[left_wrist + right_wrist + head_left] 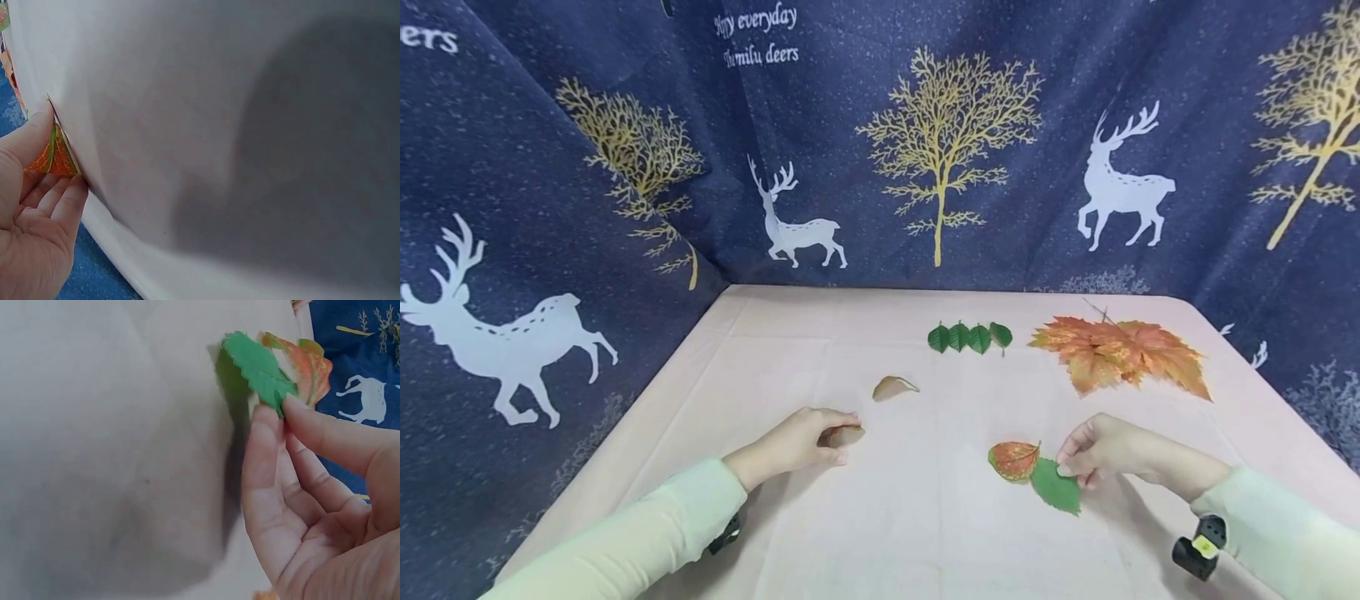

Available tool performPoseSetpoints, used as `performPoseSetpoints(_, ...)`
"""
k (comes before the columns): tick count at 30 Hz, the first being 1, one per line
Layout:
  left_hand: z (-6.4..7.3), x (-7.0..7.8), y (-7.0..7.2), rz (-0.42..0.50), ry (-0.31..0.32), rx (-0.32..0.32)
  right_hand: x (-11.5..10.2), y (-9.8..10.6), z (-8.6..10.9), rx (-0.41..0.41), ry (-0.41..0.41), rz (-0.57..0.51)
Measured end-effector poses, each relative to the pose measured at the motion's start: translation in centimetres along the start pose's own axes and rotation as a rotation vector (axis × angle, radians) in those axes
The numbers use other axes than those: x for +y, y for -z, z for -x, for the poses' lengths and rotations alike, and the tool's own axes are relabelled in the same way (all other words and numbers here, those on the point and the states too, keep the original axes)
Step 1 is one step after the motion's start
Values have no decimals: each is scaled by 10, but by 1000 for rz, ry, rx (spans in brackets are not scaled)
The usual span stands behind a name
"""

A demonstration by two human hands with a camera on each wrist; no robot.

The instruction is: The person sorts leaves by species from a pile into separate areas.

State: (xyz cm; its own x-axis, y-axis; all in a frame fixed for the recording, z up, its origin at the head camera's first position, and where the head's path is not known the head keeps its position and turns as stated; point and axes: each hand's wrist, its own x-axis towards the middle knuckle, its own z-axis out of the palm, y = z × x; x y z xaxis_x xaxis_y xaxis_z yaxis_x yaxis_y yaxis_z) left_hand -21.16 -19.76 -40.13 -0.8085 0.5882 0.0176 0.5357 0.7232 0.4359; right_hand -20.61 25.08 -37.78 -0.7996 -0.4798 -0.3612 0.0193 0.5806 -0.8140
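My left hand [805, 439] pinches a small curved leaf [848, 435] by its edges, low over the table. The left wrist view shows this leaf's orange-red face with a green vein between thumb and fingers. At the right, my right hand [1105, 454] holds a green toothed-edge leaf [1056, 486] between thumb and fingertips. Just left of that leaf lies a red-orange leaf [1013, 461] with a yellow-green rim, the two overlapping in the head view. Beyond the left hand, a brownish curled leaf [891, 387] rests on the table, its stem pointing right.
Several small green leaves [980, 338] form a row toward the back. Large orange maple-like leaves [1120, 354] lie overlapped at the back right. A pale cloth covers the table [820, 533]; a dark blue curtain [850, 108] with deer and trees hangs behind and at the sides.
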Motion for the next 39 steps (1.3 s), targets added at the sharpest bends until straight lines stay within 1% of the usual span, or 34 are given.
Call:
performPoseSetpoints(3,-1,-1,-1,-3,-3,3,-4,2,0,-21,45,-7)
performPoseSetpoints(6,-1,-1,0,-1,-8,6,-10,7,1,-24,63,-12)
performPoseSetpoints(10,-1,-1,0,1,-6,4,-15,11,2,-15,51,-23)
performPoseSetpoints(15,-1,-1,0,-2,-6,3,-21,14,4,13,69,4)
performPoseSetpoints(19,-1,-1,0,25,30,-6,-26,18,4,34,68,25)
performPoseSetpoints(21,-1,-2,-1,37,46,-9,-28,20,3,41,61,21)
performPoseSetpoints(24,-1,-2,-1,42,55,-7,-30,24,3,48,59,4)
performPoseSetpoints(29,-1,-2,-1,34,49,-3,-38,31,0,48,58,-47)
performPoseSetpoints(34,-1,-1,-1,22,35,-5,-49,34,-6,63,55,-44)
performPoseSetpoints(37,-1,0,-1,20,30,-3,-55,36,-11,50,57,-47)
performPoseSetpoints(39,-1,0,-2,22,37,-7,-60,38,-15,36,58,-54)
